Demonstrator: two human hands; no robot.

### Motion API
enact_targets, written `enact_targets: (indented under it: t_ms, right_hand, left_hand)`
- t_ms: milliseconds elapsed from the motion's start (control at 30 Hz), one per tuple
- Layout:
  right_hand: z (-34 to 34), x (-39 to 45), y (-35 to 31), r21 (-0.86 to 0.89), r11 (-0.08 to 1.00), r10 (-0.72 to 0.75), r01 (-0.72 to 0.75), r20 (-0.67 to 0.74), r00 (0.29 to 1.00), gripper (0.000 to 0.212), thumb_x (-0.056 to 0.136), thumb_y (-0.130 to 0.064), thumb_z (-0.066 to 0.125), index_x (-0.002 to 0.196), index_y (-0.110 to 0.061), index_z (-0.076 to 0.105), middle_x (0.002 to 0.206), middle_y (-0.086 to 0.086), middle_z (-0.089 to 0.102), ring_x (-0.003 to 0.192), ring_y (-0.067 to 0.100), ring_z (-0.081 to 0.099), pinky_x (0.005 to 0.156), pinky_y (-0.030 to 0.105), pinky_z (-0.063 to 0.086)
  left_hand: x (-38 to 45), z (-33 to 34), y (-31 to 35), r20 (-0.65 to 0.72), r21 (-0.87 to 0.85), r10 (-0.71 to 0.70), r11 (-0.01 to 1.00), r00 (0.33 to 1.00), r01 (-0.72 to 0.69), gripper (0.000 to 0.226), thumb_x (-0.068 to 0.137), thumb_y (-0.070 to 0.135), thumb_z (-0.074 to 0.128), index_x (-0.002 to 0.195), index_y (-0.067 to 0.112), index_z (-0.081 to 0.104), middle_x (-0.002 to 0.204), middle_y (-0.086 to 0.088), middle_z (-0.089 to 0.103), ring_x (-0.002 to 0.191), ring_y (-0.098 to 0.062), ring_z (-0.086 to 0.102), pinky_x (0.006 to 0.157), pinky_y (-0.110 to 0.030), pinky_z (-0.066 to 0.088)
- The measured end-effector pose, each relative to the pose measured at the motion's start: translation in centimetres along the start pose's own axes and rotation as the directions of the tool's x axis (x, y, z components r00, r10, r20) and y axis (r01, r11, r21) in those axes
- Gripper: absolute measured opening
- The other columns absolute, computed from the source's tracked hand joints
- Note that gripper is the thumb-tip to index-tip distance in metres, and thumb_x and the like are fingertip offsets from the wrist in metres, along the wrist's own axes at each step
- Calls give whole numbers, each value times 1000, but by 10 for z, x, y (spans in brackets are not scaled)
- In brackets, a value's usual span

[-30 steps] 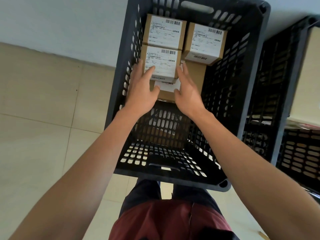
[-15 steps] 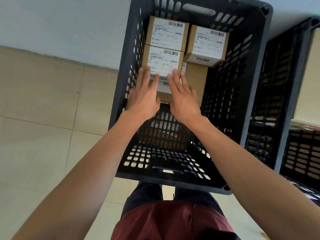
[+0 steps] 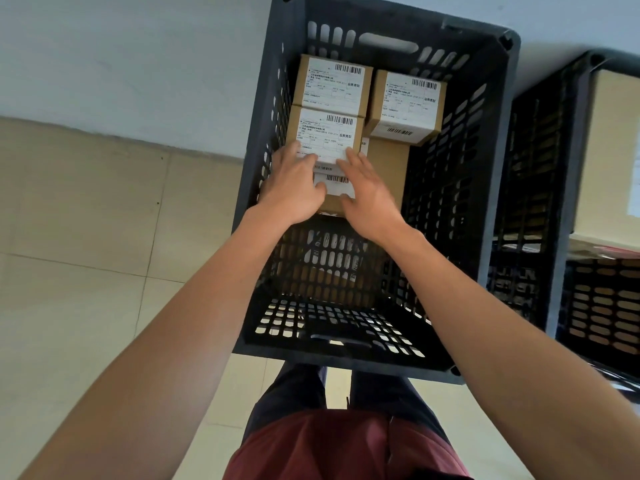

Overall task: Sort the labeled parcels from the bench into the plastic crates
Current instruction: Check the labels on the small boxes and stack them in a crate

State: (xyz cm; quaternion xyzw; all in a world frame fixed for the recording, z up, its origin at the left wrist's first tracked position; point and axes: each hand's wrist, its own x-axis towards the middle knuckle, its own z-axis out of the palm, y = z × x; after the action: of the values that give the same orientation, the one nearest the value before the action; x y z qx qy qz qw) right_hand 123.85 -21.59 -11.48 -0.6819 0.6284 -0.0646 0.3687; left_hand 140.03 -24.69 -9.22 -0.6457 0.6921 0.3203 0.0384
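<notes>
A black slotted plastic crate (image 3: pixel 491 140) stands on the floor in front of me and holds several brown parcels with white barcode labels. The near-left parcel (image 3: pixel 327 135) lies on top of a lower parcel (image 3: pixel 384 171). My left hand (image 3: pixel 294 187) rests with straight fingers on the near-left parcel's front left corner. My right hand (image 3: pixel 369 192) lies flat with its fingertips at that parcel's near edge, over the lower parcel. Behind stand two more parcels, one at the far left (image 3: pixel 334 84) and one at the far right (image 3: pixel 408 105).
A second black crate (image 3: pixel 540 188) stands close on the right with a large brown box (image 3: pixel 609 154) in it. Tiled floor (image 3: pixel 86 237) spreads to the left, meeting a pale wall (image 3: pixel 138 64). My legs are below the crate's near rim.
Both hands have slid slightly back toward me along the near-left parcel and spread a little apart. The parcels have not visibly shifted.
</notes>
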Motion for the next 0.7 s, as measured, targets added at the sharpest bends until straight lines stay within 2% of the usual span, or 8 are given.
enact_targets:
  t_ms: [100,200,267,367,433,533,600,700]
  right_hand:
    - [-4,-9,-6,129,991,40,-32,-62,997,64,102,0,54,161,-13,35,172,9,20,158,26,23,126,31,21]
    - [-15,-23,-14,308,945,156,-111,-123,980,59,104,-3,52,159,-19,39,168,5,33,136,21,52,103,21,49]
    - [-22,-35,-17,434,882,267,-182,-143,953,57,105,-5,52,158,-22,40,162,1,43,124,14,55,85,10,50]
    - [-33,-58,-15,561,799,373,-219,-175,911,57,106,-10,54,158,-27,41,161,-7,44,138,8,49,72,0,43]
    - [-44,-77,-14,612,764,399,-205,-198,895,56,106,-13,55,158,-29,41,162,-10,42,135,1,45,84,2,38]
    - [-61,-107,-10,682,709,440,-181,-226,869,53,106,-16,56,157,-29,44,158,-9,48,136,2,48,114,27,43]
    - [-76,-126,-6,718,676,466,-165,-243,851,51,107,-18,57,156,-28,46,152,-7,55,135,5,53,117,35,44]
    - [-95,-158,3,750,647,487,-138,-268,831,48,107,-23,58,153,-29,48,142,-9,63,127,2,59,115,37,47]
  left_hand:
    - [0,1,-2,20,-14,-3,1000,1000,3,61,101,32,60,156,12,40,167,-9,18,155,-31,12,121,-55,32]
    - [-9,5,-4,-3,-38,30,999,1000,-30,65,101,32,61,159,13,36,168,-10,17,158,-31,7,123,-59,28]
    - [-20,5,-4,-46,-111,55,992,997,-60,63,102,30,60,159,15,37,168,-10,23,157,-30,14,124,-55,26]
    - [-38,3,1,-68,-283,76,955,995,-92,57,104,26,59,157,17,41,164,-4,36,153,-23,30,126,-49,27]
    - [-52,-1,11,-60,-402,63,912,996,-82,55,105,26,58,157,19,43,162,-1,41,151,-19,35,125,-43,30]
    - [-69,-6,34,-60,-510,67,856,996,-89,50,106,27,57,154,19,47,155,2,50,143,-13,44,117,-31,34]
    - [-80,-10,54,-72,-549,88,828,994,-113,46,106,28,58,151,21,51,147,8,57,132,-5,49,109,-24,34]
    - [-95,-11,84,-87,-566,148,807,985,-171,40,105,29,57,145,25,56,137,13,62,127,-2,54,110,-27,39]
